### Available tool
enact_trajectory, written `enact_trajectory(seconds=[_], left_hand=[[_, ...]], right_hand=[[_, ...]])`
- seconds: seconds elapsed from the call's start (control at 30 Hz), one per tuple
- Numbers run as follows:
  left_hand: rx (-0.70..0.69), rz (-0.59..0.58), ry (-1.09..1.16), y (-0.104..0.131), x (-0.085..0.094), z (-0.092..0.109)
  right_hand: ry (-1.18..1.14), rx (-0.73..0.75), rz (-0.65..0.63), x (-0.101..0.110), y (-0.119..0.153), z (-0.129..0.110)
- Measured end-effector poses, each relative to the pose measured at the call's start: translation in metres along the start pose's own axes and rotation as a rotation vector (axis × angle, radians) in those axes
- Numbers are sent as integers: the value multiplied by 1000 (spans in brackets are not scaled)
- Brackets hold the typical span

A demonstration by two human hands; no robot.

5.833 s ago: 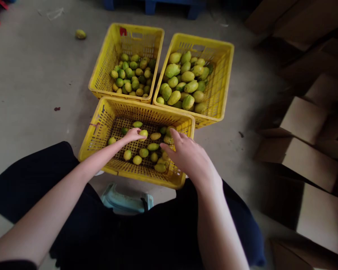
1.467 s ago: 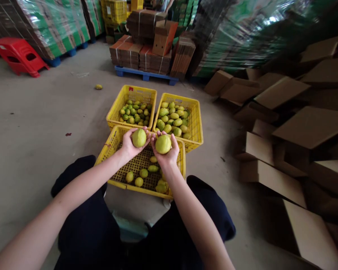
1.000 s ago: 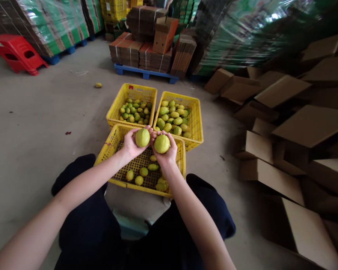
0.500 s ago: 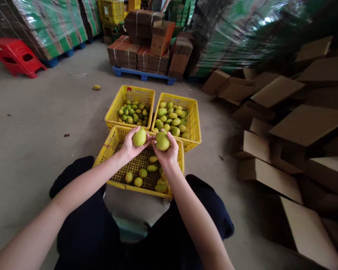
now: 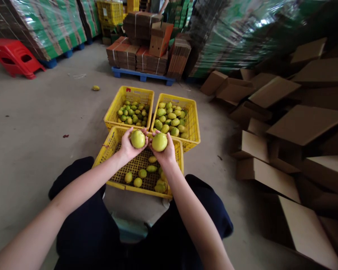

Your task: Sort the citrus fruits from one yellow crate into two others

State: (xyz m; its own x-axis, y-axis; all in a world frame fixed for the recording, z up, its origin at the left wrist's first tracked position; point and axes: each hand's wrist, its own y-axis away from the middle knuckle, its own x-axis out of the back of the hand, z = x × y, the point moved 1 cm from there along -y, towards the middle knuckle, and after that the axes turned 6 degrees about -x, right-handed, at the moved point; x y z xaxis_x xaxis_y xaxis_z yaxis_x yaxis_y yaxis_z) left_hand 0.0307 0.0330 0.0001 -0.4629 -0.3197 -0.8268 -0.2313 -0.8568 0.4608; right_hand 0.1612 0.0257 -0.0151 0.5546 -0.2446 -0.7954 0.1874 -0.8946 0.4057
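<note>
My left hand (image 5: 127,147) cradles a yellow-green lemon (image 5: 138,139), its fingers curled around the fruit's underside. Close beside it, my right hand (image 5: 168,153) holds another lemon (image 5: 159,142) in the same way, and the fingertips of both hands nearly meet. Both hands are above the far side of the near yellow crate (image 5: 103,154), where several lemons (image 5: 138,182) lie spread over the perforated bottom. Behind it stand two more yellow crates, the left one (image 5: 109,112) with small greenish lemons (image 5: 132,111) and the right one (image 5: 196,123) with larger lemons (image 5: 173,116).
Many cardboard boxes (image 5: 281,180) lie heaped on the right. Flattened cartons (image 5: 149,60) are stacked on a blue pallet (image 5: 143,75) ahead. A red stool (image 5: 15,58) and a single lemon (image 5: 95,88) are on the floor at left. Wrapped pallet loads (image 5: 53,26) stand behind.
Both lemons have been turned in my hands, and my palms now face up more. My right hand has shifted slightly left. The crates hold the same fruit.
</note>
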Motion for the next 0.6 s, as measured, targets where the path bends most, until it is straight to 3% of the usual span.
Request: enact_trajectory(seconds=[0.07, 0.13, 0.3, 0.37, 0.43, 0.6], left_hand=[[7, 8, 16, 0, 0, 1], [-13, 19, 35, 0, 0, 1], [-28, 21, 20, -4, 3, -7], [-33, 9, 1, -6, 6, -13], [-48, 46, 0, -8, 11, -19], [-67, 155, -13, -14, 28, -26]], right_hand=[[56, 22, 14, 2, 0, 0], [150, 139, 67, 4, -1, 0], [668, 699, 273, 8, -2, 4], [851, 818, 276, 10, -3, 12], [986, 810, 175, 13, -5, 24], [1269, 570, -96, 21, -7, 45]])
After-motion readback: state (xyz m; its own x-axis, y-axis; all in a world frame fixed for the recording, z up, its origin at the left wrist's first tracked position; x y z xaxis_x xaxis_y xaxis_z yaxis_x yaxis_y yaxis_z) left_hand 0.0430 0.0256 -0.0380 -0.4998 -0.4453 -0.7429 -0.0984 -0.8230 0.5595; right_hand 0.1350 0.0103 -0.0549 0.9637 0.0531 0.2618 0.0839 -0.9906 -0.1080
